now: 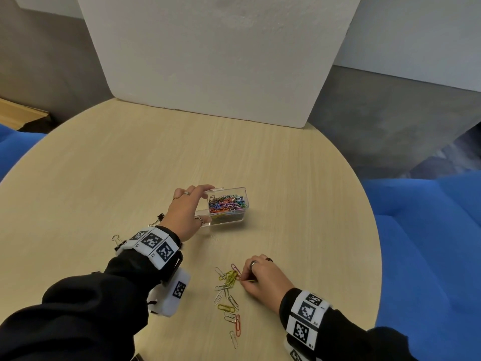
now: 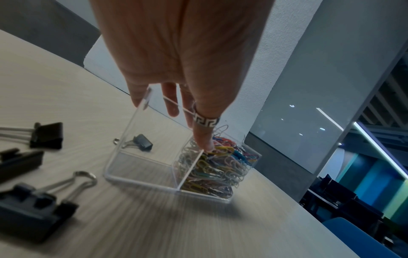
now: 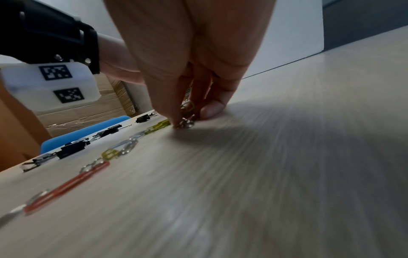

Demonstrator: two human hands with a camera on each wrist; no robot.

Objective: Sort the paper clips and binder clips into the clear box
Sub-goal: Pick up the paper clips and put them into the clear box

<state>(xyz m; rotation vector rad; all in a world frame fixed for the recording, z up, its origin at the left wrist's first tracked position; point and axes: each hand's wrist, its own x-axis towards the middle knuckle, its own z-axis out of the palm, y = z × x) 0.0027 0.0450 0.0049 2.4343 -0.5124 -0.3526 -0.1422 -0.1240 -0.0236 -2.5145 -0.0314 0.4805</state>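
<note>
a round table (image 1: 161, 162) with a pale wood-grain top fills the middle of the head view, and a large white foam board (image 1: 216, 56) with rounded lower corners stands upright on its far edge against a grey wall (image 1: 41, 63). blue seats (image 1: 426, 230) sit beside the table on the right, with more blue upholstery at the left edge. the right wrist view shows brown cardboard boxes (image 3: 88, 108) beyond the table, and the left wrist view shows a glass partition (image 2: 313, 108) with ceiling lights reflected in it.
</note>
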